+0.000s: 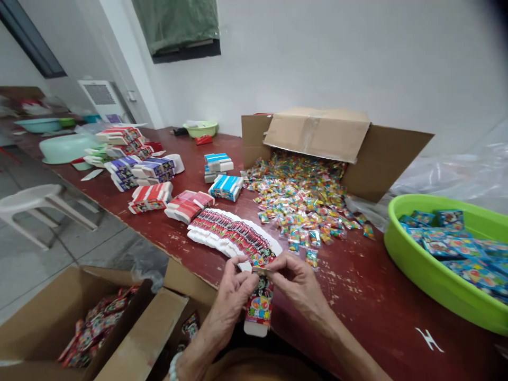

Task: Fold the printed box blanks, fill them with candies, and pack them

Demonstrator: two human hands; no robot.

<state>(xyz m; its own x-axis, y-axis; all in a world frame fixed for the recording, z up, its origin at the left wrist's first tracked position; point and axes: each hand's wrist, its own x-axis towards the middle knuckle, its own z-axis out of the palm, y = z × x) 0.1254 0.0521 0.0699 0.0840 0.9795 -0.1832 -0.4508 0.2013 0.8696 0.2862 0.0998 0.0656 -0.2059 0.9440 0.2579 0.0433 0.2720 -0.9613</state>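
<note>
Between my two hands is a small printed candy box (259, 309), red and black with a white flap at its lower end. My left hand (232, 293) pinches its left upper side. With thumb and fingers closed, my right hand (296, 278) grips the box's top end at the right. Just beyond my fingers lies a fanned row of flat red candy boxes (234, 233) with white flaps. A heap of small clear candy packets (297, 196) spills from a cardboard carton (317, 132) onto the dark red table (357, 296).
At right stands a green basin (405, 254) with blue packs. Bundled red (151, 197), purple and blue boxes (226, 187) stand leftward. An open carton (35, 323) with red packs is below left; a white stool (35, 206) stands beyond it.
</note>
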